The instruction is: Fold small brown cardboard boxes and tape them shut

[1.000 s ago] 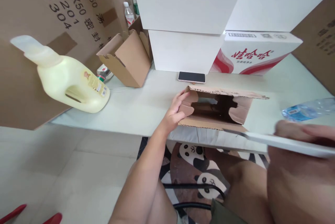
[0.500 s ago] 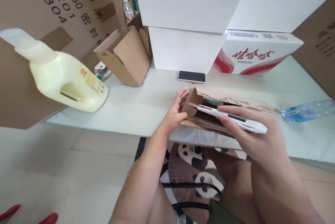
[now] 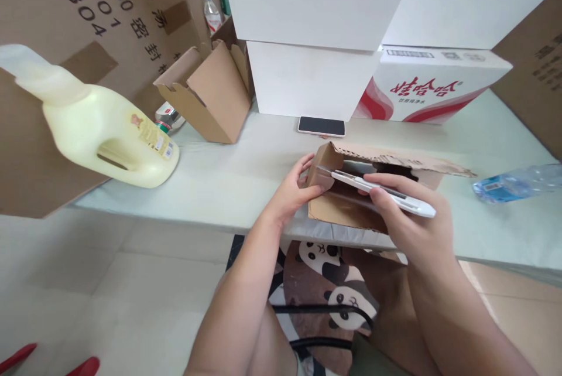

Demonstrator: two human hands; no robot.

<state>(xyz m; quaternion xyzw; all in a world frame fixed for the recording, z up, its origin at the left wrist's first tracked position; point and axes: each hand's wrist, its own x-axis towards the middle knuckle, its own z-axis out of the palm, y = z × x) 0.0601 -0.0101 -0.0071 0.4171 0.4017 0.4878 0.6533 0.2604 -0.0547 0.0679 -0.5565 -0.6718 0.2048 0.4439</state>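
A small brown cardboard box (image 3: 342,212) lies on its side at the near edge of the white table (image 3: 237,177), its opening facing me. My left hand (image 3: 296,188) grips the box's left end, fingers curled round the flap. My right hand (image 3: 408,218) is closed on a white utility knife (image 3: 381,191), held flat across the box opening with the blade end pointing left toward my left hand's fingers.
A pale yellow jug (image 3: 100,130) stands at the left. Another open cardboard box (image 3: 206,95) and a phone (image 3: 321,126) lie further back. White boxes (image 3: 307,77) and a red-and-white carton (image 3: 430,86) line the back. A water bottle (image 3: 518,180) lies at the right.
My right hand came in from the right with the knife and brought it across the box opening. The box has tipped up slightly under my left hand.
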